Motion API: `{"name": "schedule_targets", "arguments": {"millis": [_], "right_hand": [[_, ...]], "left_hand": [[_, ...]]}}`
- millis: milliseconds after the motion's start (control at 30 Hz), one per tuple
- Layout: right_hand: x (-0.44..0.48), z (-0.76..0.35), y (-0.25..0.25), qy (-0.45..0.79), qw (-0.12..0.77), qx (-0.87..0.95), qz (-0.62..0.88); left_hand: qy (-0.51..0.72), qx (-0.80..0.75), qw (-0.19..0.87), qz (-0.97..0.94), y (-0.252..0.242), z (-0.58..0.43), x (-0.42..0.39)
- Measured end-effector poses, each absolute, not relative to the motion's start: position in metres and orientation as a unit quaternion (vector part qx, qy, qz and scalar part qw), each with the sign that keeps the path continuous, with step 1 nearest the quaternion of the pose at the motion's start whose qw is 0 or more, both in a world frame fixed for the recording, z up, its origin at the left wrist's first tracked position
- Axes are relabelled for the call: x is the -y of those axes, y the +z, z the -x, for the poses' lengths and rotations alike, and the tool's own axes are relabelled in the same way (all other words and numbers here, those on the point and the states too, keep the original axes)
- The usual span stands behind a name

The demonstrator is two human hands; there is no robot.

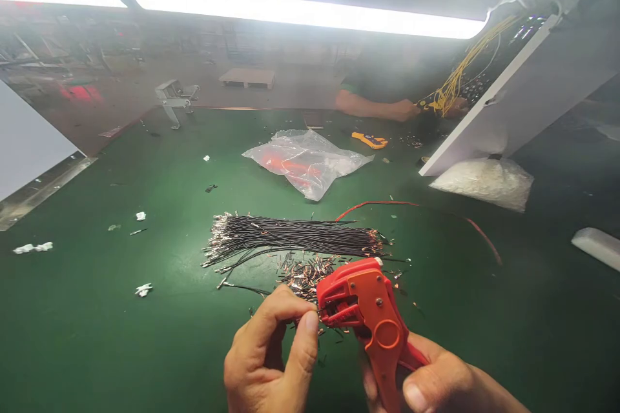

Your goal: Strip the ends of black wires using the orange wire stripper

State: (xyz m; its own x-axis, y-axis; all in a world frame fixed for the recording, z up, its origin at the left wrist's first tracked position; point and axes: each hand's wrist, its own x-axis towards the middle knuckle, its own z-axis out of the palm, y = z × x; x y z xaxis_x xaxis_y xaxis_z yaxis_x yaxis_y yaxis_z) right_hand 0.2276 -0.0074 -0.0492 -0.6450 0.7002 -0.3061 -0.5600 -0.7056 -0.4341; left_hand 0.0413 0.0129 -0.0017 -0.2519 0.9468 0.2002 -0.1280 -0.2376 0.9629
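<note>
My right hand (436, 377) is wrapped round the handles of a red and orange wire stripper (382, 316). Its jaws face left, toward my left hand (271, 348). Between thumb and forefinger, my left hand pinches a thin black wire (320, 310), whose end goes into the stripper's jaws. Just beyond lies a bundle of black wires (295, 235), with silvery terminals at the left ends and bare copper at the right ends. A heap of cut black and copper scraps (307, 274) lies between the bundle and my hands, partly covered by the stripper.
Behind the bundle is a clear plastic bag (310, 164) with something red inside. A yellow tool (369, 140) and a filled bag (484, 182) lie farther back. A red wire (378, 202) curves rightward. Across the green table (97, 322), another person's arm (375, 105) is near yellow wires (458, 71).
</note>
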Motion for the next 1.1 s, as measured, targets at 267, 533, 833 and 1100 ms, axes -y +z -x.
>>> {"name": "schedule_targets", "arguments": {"millis": [267, 533, 833, 1100], "right_hand": [[0.004, -0.225, -0.047, 0.890, 0.350, 0.184, 0.227], [-0.010, -0.227, -0.031, 0.881, 0.413, 0.156, 0.170], [-0.029, -0.248, -0.012, 0.850, 0.502, 0.048, 0.154], [-0.031, -0.261, -0.004, 0.824, 0.552, -0.002, 0.129]], "left_hand": [[0.639, -0.495, 0.398, -0.434, 0.001, -0.037, -0.016], [0.610, -0.541, 0.313, -0.486, -0.013, -0.031, -0.023], [0.572, -0.529, 0.278, -0.561, -0.031, -0.033, -0.024], [0.563, -0.476, 0.241, -0.632, -0.031, -0.033, -0.022]]}}
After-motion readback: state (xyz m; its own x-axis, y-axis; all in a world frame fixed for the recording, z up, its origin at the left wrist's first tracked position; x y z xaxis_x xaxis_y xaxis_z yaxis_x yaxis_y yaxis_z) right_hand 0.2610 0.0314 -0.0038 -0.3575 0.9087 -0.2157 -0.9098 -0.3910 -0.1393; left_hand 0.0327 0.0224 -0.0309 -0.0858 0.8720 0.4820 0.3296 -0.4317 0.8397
